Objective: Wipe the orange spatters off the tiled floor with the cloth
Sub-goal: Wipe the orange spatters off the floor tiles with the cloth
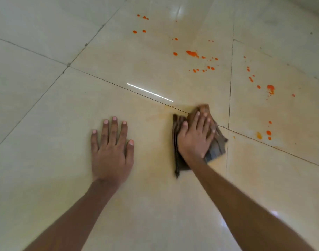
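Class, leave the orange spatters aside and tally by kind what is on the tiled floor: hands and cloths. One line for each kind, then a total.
Hands: 2 (left hand flat on the tiled floor, right hand pressing on the cloth)
Cloths: 1 (brown cloth)
Total: 3

The left hand lies flat on the tiled floor, left of the right hand and well apart from it. The right hand lies on the cloth, which sits on the floor across a tile joint. Beyond the cloth lie the spatters; 2 further clusters lie to its right, the far cluster behind the near cluster
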